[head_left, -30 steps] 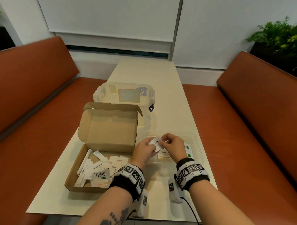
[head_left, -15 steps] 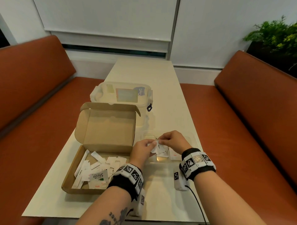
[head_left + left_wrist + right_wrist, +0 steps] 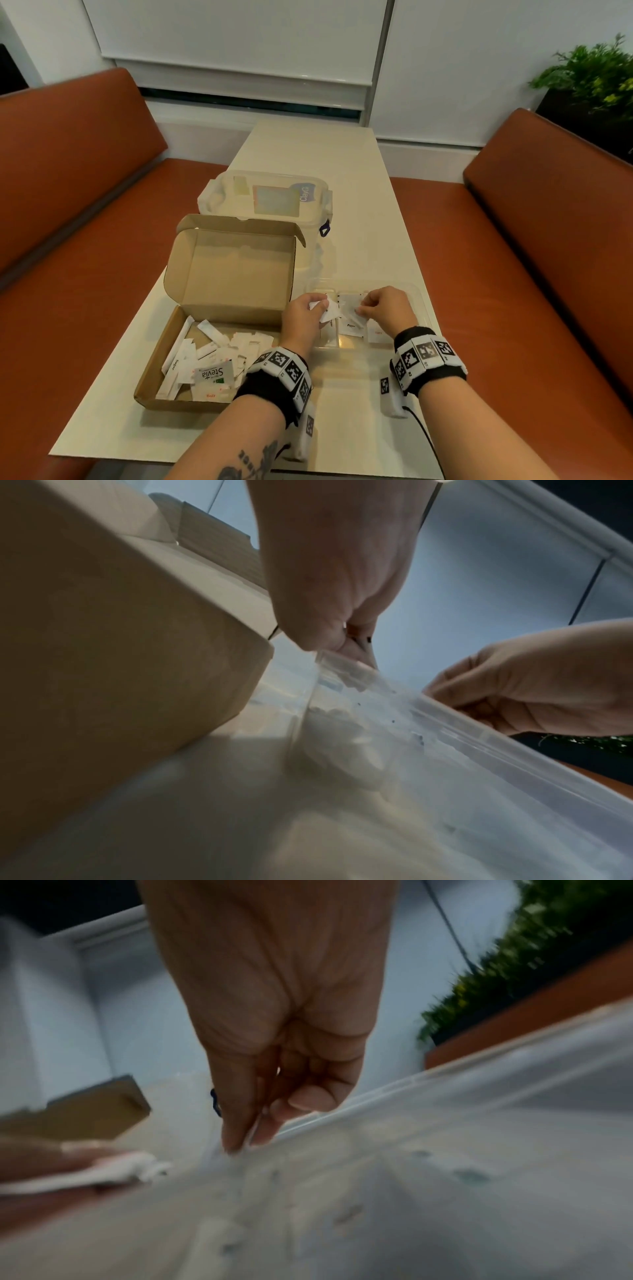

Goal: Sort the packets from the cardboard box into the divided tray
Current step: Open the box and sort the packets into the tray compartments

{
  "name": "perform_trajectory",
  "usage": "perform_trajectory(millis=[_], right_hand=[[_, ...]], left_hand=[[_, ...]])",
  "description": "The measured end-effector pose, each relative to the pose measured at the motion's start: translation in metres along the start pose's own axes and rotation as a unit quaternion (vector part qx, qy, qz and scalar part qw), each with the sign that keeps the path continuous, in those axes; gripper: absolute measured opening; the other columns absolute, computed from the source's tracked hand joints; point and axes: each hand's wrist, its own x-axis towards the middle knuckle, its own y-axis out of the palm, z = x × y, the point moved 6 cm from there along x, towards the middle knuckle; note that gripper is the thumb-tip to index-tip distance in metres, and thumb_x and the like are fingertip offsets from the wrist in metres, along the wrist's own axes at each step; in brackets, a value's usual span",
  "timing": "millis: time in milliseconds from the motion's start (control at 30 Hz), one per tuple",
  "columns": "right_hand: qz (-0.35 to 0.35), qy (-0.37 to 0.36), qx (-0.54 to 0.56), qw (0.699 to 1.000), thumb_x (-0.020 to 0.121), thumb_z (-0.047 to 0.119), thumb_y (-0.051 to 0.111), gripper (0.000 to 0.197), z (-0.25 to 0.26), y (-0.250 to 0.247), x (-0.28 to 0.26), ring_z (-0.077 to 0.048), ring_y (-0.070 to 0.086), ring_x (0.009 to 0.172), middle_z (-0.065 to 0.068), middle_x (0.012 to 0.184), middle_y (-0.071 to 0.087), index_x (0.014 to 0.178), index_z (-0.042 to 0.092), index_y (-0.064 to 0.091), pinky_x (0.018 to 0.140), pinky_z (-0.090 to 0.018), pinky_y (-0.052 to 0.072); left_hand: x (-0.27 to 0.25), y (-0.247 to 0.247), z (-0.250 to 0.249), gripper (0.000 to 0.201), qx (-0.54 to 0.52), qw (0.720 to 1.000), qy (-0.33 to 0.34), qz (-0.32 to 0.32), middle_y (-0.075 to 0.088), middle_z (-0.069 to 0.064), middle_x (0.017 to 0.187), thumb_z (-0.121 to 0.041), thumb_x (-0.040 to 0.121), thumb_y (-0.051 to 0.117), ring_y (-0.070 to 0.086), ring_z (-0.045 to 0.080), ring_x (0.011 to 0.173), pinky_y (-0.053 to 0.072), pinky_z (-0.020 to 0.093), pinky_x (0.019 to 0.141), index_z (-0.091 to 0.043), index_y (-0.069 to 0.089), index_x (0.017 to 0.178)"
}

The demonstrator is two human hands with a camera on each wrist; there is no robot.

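An open cardboard box (image 3: 161,394) on the table's near left holds several white packets (image 3: 205,356), one marked Stevia (image 3: 213,374). To its right lies the clear divided tray (image 3: 423,301) with a few packets (image 3: 352,327) in its compartments. My left hand (image 3: 310,310) hovers over the tray's left part and grips a small bunch of white packets (image 3: 327,308). Over the tray's middle, my right hand (image 3: 371,308) pinches one white packet (image 3: 349,306) between thumb and forefinger. In the right wrist view that pinch (image 3: 245,1144) sits just above the tray rim (image 3: 394,1093).
A lidded clear plastic container (image 3: 267,200) stands behind the cardboard box's raised lid (image 3: 233,270). Orange bench seats (image 3: 496,274) run along both sides of the narrow table (image 3: 315,150). A green plant (image 3: 589,75) is at the far right.
My hands have drawn slightly apart over the tray. The right hand has pulled one packet away from the bunch in the left hand.
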Motion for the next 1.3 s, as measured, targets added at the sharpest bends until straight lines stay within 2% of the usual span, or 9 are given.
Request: perform_trajectory(millis=[200, 300, 467, 533, 667, 900, 1067, 1167, 1300], right_hand=[[0.100, -0.034, -0.158, 0.982, 0.086, 0.016, 0.064, 0.014, 0.007, 0.029, 0.001, -0.017, 0.059, 0.080, -0.008, 0.096, 0.071, 0.093, 0.008, 0.074, 0.073, -0.022, 0.043], [0.068, -0.079, -0.176, 0.979, 0.085, 0.009, 0.062, 0.015, 0.010, 0.035, -0.001, -0.023, 0.059, 0.094, -0.007, 0.103, 0.062, 0.098, 0.008, 0.068, 0.078, -0.024, 0.042], [0.011, -0.104, -0.137, 0.985, 0.078, 0.003, 0.063, 0.018, 0.004, 0.036, -0.004, -0.018, 0.047, 0.079, -0.003, 0.088, 0.048, 0.077, 0.015, 0.051, 0.067, -0.026, 0.038], [0.014, -0.100, -0.144, 0.984, 0.079, 0.005, 0.064, 0.015, 0.001, 0.038, -0.002, -0.016, 0.046, 0.077, 0.000, 0.085, 0.046, 0.075, 0.015, 0.054, 0.066, -0.023, 0.035], [0.009, -0.083, -0.153, 0.985, 0.080, 0.006, 0.063, 0.013, -0.001, 0.041, 0.002, -0.016, 0.046, 0.075, 0.002, 0.083, 0.045, 0.076, 0.016, 0.055, 0.064, -0.022, 0.032], [0.002, -0.075, -0.146, 0.986, 0.081, 0.009, 0.062, 0.006, -0.004, 0.041, 0.004, -0.019, 0.052, 0.081, 0.002, 0.084, 0.047, 0.084, 0.014, 0.060, 0.066, -0.023, 0.034], [-0.078, -0.061, 0.025, 0.995, 0.090, 0.032, 0.058, 0.025, 0.001, 0.025, -0.006, -0.012, 0.048, 0.062, 0.004, 0.065, 0.053, 0.075, 0.013, 0.059, 0.060, -0.024, 0.037], [-0.048, -0.047, 0.131, 0.989, 0.082, 0.045, 0.065, 0.035, 0.011, 0.026, -0.014, -0.010, 0.044, 0.056, 0.005, 0.059, 0.050, 0.068, 0.014, 0.056, 0.056, -0.022, 0.037], [-0.018, -0.031, 0.152, 0.988, 0.072, 0.033, 0.078, 0.030, 0.016, 0.032, -0.016, -0.008, 0.047, 0.061, 0.001, 0.070, 0.055, 0.083, 0.012, 0.060, 0.053, -0.012, 0.036]], left_hand=[[0.002, 0.000, 0.001, 0.010, 0.014, 1.000, 0.007, -0.002, 0.056, -0.004, 0.084, -0.009, 0.090, 0.061, 0.058, 0.007, 0.075, 0.053, 0.014, 0.055, -0.016, 0.068, 0.091], [0.002, -0.001, 0.001, 0.011, 0.013, 1.000, 0.004, -0.001, 0.057, -0.004, 0.083, -0.009, 0.090, 0.061, 0.058, 0.007, 0.072, 0.053, 0.015, 0.056, -0.018, 0.068, 0.090], [0.000, -0.001, -0.001, 0.011, 0.022, 1.000, 0.012, -0.001, 0.058, -0.004, 0.082, -0.010, 0.090, 0.062, 0.059, 0.007, 0.074, 0.056, 0.020, 0.060, -0.019, 0.068, 0.089], [0.000, -0.001, -0.001, 0.012, 0.028, 1.000, 0.014, -0.001, 0.058, -0.005, 0.082, -0.010, 0.090, 0.061, 0.059, 0.007, 0.074, 0.058, 0.026, 0.066, -0.020, 0.068, 0.089], [-0.002, 0.000, -0.003, 0.011, 0.027, 0.999, 0.017, 0.005, 0.056, -0.006, 0.082, -0.009, 0.090, 0.061, 0.057, 0.005, 0.074, 0.054, 0.015, 0.057, -0.017, 0.068, 0.090], [-0.002, 0.001, -0.003, 0.010, 0.020, 1.000, 0.016, 0.007, 0.056, -0.005, 0.083, -0.007, 0.090, 0.061, 0.058, 0.006, 0.076, 0.055, 0.016, 0.058, -0.015, 0.068, 0.091], [0.000, 0.004, 0.000, 0.014, -0.030, 0.999, -0.016, 0.017, 0.061, 0.004, 0.087, -0.012, 0.094, 0.055, 0.060, 0.013, 0.082, 0.054, 0.016, 0.059, -0.012, 0.066, 0.085], [0.000, 0.006, 0.001, 0.026, -0.089, 0.994, -0.055, 0.024, 0.064, 0.009, 0.083, -0.018, 0.099, 0.048, 0.064, 0.018, 0.079, 0.055, 0.018, 0.057, -0.012, 0.065, 0.080], [0.000, 0.008, 0.000, 0.025, -0.086, 0.993, -0.069, 0.042, 0.065, 0.014, 0.094, -0.012, 0.096, 0.047, 0.064, 0.027, 0.092, 0.058, 0.039, 0.078, -0.017, 0.068, 0.084]])
